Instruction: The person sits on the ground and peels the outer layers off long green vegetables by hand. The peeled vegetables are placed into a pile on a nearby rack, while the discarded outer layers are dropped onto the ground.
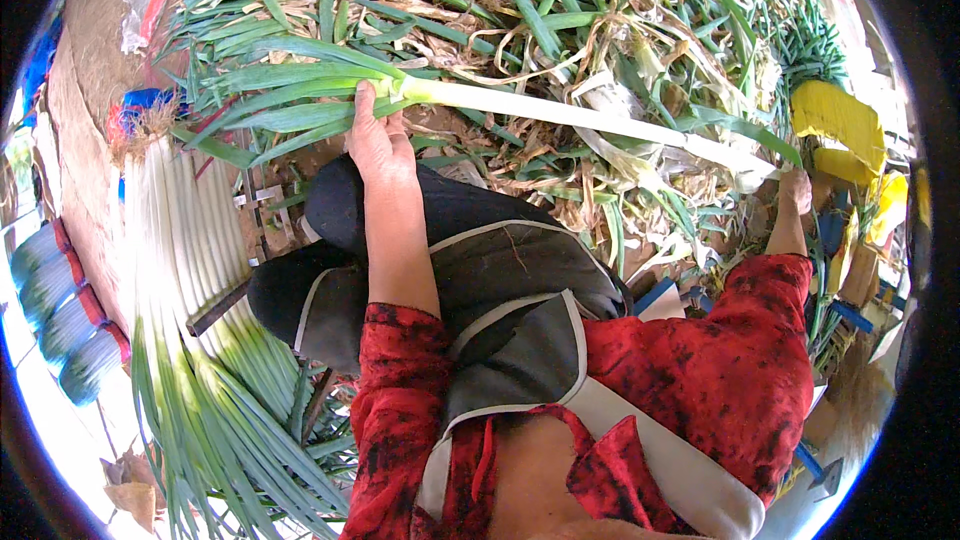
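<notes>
A long green onion [540, 114], with a white shaft and green leaves, stretches across in front of me. My left hand [382, 131] grips it where the leaves fan out, thumb on top. At its far right end, my right hand [795, 191] is closed with the fingers partly hidden. A loose green leaf [742, 131] and a thin pale outer layer [750, 178] run into that hand. Whether its fingers also hold the shaft itself, I cannot tell. Beneath the onion lies a heap of stripped leaves and dry skins [525, 165].
Peeled green onions [187, 225] lie to the left, roots away from me, beside a dark metal bar [217, 307]. Unpeeled onions [247, 0] are piled at the back. Bundles [75, 315] with red bands lie far left. Yellow material [836, 124] stands at the right.
</notes>
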Demonstrator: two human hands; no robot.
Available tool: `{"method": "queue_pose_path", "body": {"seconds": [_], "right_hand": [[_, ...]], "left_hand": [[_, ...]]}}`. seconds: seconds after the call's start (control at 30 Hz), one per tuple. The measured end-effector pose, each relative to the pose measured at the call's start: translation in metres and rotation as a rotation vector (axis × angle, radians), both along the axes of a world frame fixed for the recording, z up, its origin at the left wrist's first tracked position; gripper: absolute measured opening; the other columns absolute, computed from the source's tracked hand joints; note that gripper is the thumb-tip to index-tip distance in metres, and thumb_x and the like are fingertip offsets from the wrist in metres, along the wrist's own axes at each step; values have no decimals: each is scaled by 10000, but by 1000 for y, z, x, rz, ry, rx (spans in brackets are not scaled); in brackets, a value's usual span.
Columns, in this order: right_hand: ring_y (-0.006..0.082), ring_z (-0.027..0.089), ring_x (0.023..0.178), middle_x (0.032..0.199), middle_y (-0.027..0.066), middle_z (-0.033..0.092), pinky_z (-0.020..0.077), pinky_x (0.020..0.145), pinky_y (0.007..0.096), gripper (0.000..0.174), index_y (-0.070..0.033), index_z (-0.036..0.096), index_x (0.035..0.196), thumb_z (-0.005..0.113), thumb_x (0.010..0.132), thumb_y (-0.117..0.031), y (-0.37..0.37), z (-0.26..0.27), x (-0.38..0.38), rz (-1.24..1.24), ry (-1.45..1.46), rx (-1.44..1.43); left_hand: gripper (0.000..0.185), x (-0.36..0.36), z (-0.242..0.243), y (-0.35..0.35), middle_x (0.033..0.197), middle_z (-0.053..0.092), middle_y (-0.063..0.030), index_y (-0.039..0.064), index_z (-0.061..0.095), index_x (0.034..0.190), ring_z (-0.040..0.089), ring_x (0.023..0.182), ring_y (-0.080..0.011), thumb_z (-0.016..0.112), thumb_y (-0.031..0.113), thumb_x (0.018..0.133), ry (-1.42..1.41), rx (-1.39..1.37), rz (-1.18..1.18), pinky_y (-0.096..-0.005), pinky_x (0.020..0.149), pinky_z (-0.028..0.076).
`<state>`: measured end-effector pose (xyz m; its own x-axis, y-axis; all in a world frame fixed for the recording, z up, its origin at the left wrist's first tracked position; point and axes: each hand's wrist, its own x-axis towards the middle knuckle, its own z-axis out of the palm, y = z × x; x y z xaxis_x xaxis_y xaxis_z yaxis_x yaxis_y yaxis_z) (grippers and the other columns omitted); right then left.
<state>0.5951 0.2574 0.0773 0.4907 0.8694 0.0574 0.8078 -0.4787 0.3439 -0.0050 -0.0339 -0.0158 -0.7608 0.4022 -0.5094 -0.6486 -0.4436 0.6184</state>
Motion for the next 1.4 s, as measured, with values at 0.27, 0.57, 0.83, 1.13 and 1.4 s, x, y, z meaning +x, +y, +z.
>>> {"method": "queue_pose_path", "body": {"seconds": [0.27, 0.57, 0.83, 1.13, 1.4], "right_hand": [[366, 535, 1142, 1232, 237, 550, 427, 927, 461, 703, -61, 485, 1297, 500, 840, -594, 63, -57, 21, 258, 226, -116], [304, 572, 1088, 1159, 191, 609, 439, 946, 383, 789, -18, 505, 1276, 630, 777, -615, -57, -46, -222, 911, 981, -854], [327, 648, 777, 833, 169, 653, 506, 692, 401, 369, -84, 592, 1069, 736, 770, -246, -109, -55, -240, 1094, 791, -423], [378, 635, 828, 913, 160, 660, 510, 723, 467, 425, -112, 570, 1109, 691, 701, -101, -80, -106, -176, 1082, 534, -356], [387, 643, 765, 813, 200, 653, 509, 670, 476, 353, -100, 554, 1093, 610, 745, -67, -76, -98, -206, 1098, 508, -322]], "left_hand": [[450, -12, 7, 10, 1195, 579, -70, 59, 494, 1234, 527, 1128, -212, 678, 232, 862, -68, 84, -63, -375, 968, 420], [511, -18, 4, 5, 1216, 564, -96, 47, 492, 1245, 508, 1151, -225, 710, 243, 826, -81, 228, 6, -391, 1012, 417], [437, -7, 4, 10, 1069, 535, -108, 74, 512, 1166, 503, 1000, -268, 686, 310, 842, -170, 250, -58, -503, 994, 389], [318, 7, 4, 9, 886, 504, -48, 106, 507, 1092, 463, 785, -184, 652, 295, 880, 133, -21, 69, -356, 724, 445], [279, -11, 18, -14, 736, 439, -24, 121, 459, 990, 450, 669, -161, 402, 394, 979, -65, 235, 52, -336, 643, 425]]}}
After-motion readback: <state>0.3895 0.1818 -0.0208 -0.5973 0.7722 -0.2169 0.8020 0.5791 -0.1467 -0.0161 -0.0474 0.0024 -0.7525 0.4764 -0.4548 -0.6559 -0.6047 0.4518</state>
